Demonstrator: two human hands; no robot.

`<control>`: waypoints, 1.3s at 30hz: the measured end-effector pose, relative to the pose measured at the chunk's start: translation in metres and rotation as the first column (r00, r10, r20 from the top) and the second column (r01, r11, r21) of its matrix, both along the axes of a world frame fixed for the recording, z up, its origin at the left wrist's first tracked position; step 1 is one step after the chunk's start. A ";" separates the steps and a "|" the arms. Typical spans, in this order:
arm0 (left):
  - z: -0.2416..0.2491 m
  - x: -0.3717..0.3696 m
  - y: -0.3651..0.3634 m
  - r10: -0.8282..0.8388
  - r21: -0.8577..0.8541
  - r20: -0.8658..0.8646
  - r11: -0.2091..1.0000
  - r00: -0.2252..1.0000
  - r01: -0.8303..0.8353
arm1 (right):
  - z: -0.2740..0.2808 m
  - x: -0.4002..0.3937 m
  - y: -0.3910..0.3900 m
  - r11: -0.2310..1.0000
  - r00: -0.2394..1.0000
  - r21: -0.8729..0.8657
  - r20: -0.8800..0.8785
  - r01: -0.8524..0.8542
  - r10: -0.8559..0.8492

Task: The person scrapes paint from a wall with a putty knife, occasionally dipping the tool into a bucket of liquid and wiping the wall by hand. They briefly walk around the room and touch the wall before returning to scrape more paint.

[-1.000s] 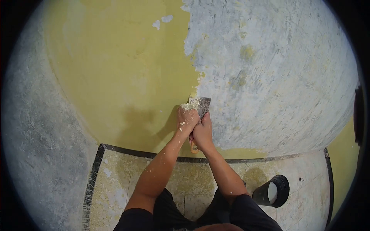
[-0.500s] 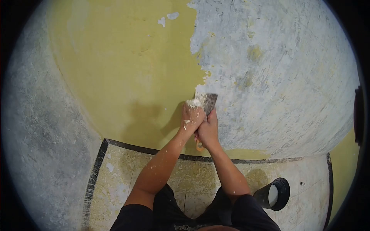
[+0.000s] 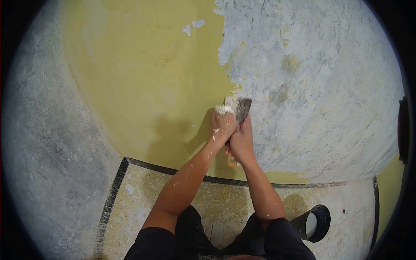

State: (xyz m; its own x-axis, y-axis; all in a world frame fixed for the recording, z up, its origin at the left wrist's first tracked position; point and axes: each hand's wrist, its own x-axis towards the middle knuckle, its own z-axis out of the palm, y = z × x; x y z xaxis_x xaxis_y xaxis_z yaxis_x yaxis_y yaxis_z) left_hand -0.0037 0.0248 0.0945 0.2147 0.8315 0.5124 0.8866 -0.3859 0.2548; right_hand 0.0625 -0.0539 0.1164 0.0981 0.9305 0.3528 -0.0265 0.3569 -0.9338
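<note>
Both my hands grip one scraper (image 3: 244, 107), its wide metal blade against the wall at the ragged edge of the yellow paint (image 3: 173, 78). My left hand (image 3: 223, 123) is closed near the blade, with pale paint flakes stuck on its knuckles and forearm. Lower and to the right, my right hand (image 3: 242, 139) wraps the handle, whose yellowish end (image 3: 232, 160) pokes out below. Whitish scrapings cover the left part of the blade. Right of the scraper the wall is bare grey-white plaster (image 3: 312, 112) with a few yellow patches.
A black bucket (image 3: 320, 223) with something whitish inside stands on the floor by my right knee. Paint flakes litter the floor tiles (image 3: 216, 201). A dark skirting strip (image 3: 151, 166) runs along the wall's foot. A grey wall (image 3: 47, 143) meets the yellow one at left.
The scraper and both hands have moved slightly up and right along the paint edge. The whole view has shifted a little, with the wall and bucket appearing further right.
</note>
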 end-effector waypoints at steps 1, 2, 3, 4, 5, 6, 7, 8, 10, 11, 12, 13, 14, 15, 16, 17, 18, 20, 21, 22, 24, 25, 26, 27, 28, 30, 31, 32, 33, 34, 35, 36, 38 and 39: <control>0.020 0.000 -0.001 0.043 -0.203 0.230 0.979 0.972 0.005 | 0.007 0.003 0.006 0.998 0.998 -0.022 -0.044 -0.054 0.053; 0.015 0.000 0.001 0.042 -0.300 0.316 0.952 0.948 0.057 | 0.008 0.003 0.004 0.998 0.998 -0.024 -0.044 -0.055 0.054; 0.011 0.000 0.002 0.061 -0.388 0.399 0.915 0.915 0.108 | 0.010 0.001 0.002 0.998 0.998 -0.032 -0.045 -0.051 0.049; 0.006 0.000 0.003 0.097 -0.467 0.472 0.871 0.876 0.155 | 0.011 0.000 0.000 0.998 0.998 -0.040 -0.048 -0.046 0.044; -0.044 0.008 0.030 -0.006 -0.127 0.308 0.991 0.951 0.047 | 0.004 0.000 -0.001 0.998 0.998 -0.034 -0.049 -0.047 0.045; -0.041 0.006 0.024 -0.041 0.077 0.255 0.997 0.966 0.023 | -0.007 -0.002 -0.006 0.998 0.998 -0.064 -0.055 -0.030 0.026; -0.039 0.004 0.018 -0.038 0.290 0.188 0.957 0.981 -0.018 | -0.014 -0.003 -0.007 0.996 0.998 -0.093 -0.062 -0.013 0.007; -0.037 0.002 0.013 0.005 0.485 0.134 0.872 0.991 -0.069 | -0.015 -0.002 -0.002 0.996 0.998 -0.088 -0.064 -0.015 0.009; -0.005 0.001 0.014 0.032 -0.249 0.019 0.968 0.999 -0.027 | -0.001 -0.002 -0.001 0.997 0.998 -0.063 -0.043 -0.043 0.041; 0.012 -0.003 0.001 0.022 -0.384 0.159 0.922 0.987 0.041 | 0.000 -0.001 -0.001 0.997 0.998 -0.070 -0.040 -0.041 0.039; 0.029 -0.007 -0.013 0.051 -0.499 0.291 0.860 0.955 0.106 | 0.002 -0.001 0.000 0.998 0.999 -0.062 -0.023 -0.033 0.031; 0.013 -0.005 -0.009 0.015 -0.386 0.231 0.919 0.973 0.078 | 0.004 -0.001 0.000 0.998 1.000 -0.051 -0.007 -0.025 0.024; -0.002 -0.002 -0.005 -0.013 -0.260 0.163 0.964 0.986 0.056 | 0.000 -0.001 -0.003 0.998 1.000 -0.049 -0.007 -0.026 0.026; -0.006 0.000 -0.001 -0.023 -0.192 0.128 0.980 0.991 0.048 | -0.006 0.000 -0.006 0.998 1.000 -0.065 -0.006 -0.017 0.016; -0.010 0.002 0.003 -0.028 -0.121 0.091 0.992 0.995 0.039 | -0.008 0.000 -0.007 0.997 1.000 -0.081 -0.007 -0.007 0.006; -0.012 0.005 0.010 0.016 -0.105 0.121 0.994 0.993 -0.003 | -0.005 0.000 -0.004 0.997 1.000 -0.075 -0.008 -0.009 0.009; 0.007 0.001 0.004 0.005 -0.170 0.077 0.985 0.997 0.008 | 0.003 0.000 0.001 0.998 0.999 -0.060 -0.007 -0.032 0.031; 0.020 -0.002 0.005 -0.010 -0.242 0.034 0.970 0.999 0.018 | 0.007 0.000 0.001 0.997 0.999 -0.062 -0.006 -0.053 0.052; 0.008 0.000 0.018 0.017 -0.201 0.116 0.980 0.993 0.006 | 0.010 0.001 0.001 0.997 0.998 -0.054 -0.024 -0.054 0.052; 0.003 0.000 0.022 0.042 -0.161 0.196 0.987 0.980 -0.010 | 0.010 0.001 0.000 0.997 0.998 -0.046 -0.042 -0.055 0.053; -0.016 0.004 0.009 0.070 0.029 0.204 0.997 0.976 -0.077 | -0.006 0.001 -0.004 0.996 0.998 -0.076 -0.057 -0.046 0.041; -0.026 0.002 0.022 0.078 0.128 0.209 0.986 0.975 -0.106 | -0.010 0.000 -0.005 0.994 0.997 -0.103 -0.072 -0.034 0.026; -0.037 0.000 0.034 0.090 0.224 0.215 0.965 0.973 -0.138 | -0.008 0.000 -0.004 0.994 0.997 -0.101 -0.075 -0.034 0.026; -0.024 0.000 0.024 0.077 0.175 0.214 0.978 0.974 -0.115 | 0.000 -0.001 -0.003 0.996 0.996 -0.076 -0.069 -0.053 0.048; 0.001 -0.003 0.006 0.053 0.034 0.217 0.998 0.975 -0.062 | 0.004 -0.001 -0.003 0.996 0.996 -0.059 -0.062 -0.073 0.070; 0.032 -0.007 -0.020 0.021 -0.194 0.263 0.980 0.965 0.032 | 0.000 0.001 0.000 0.993 0.990 -0.038 -0.088 -0.112 0.108; 0.038 -0.008 -0.028 0.013 -0.258 0.279 0.964 0.960 0.062 | -0.004 0.002 0.001 0.989 0.983 -0.007 -0.116 -0.146 0.144; 0.029 -0.011 -0.032 -0.007 -0.286 0.243 0.955 0.970 0.078 | -0.012 0.003 0.001 0.988 0.981 -0.004 -0.119 -0.152 0.151; 0.020 -0.013 -0.035 -0.029 -0.313 0.207 0.945 0.978 0.094 | -0.024 0.005 -0.003 0.992 0.989 -0.033 -0.080 -0.124 0.121; 0.010 -0.015 -0.038 -0.081 -0.372 0.140 0.919 0.987 0.129 | -0.036 0.007 -0.007 0.994 0.995 -0.059 -0.040 -0.094 0.091; -0.002 -0.017 -0.044 -0.078 -0.366 0.133 0.923 0.988 0.122 | -0.047 0.014 -0.012 0.986 0.988 -0.067 -0.044 -0.153 0.150; -0.016 -0.020 -0.053 -0.071 -0.385 0.419 0.889 0.905 0.248 | -0.056 0.021 -0.015 0.986 0.987 -0.061 -0.050 -0.158 0.155; -0.044 -0.018 -0.065 -0.028 -0.377 0.667 0.849 0.745 0.370 | -0.076 0.034 -0.022 0.962 0.964 -0.151 0.103 -0.228 0.245; -0.058 -0.016 -0.068 0.023 -0.365 0.768 0.837 0.640 0.407 | -0.086 0.039 -0.023 0.959 0.948 -0.172 0.189 -0.226 0.257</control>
State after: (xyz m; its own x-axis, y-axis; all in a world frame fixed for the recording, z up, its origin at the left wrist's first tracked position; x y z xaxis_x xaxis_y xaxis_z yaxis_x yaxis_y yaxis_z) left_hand -0.0199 -0.0430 0.0363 0.1422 0.9810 0.1317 0.2445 -0.1637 0.9557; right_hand 0.1015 -0.0768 0.0300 -0.1969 0.9599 0.1993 0.1047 0.2227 -0.9692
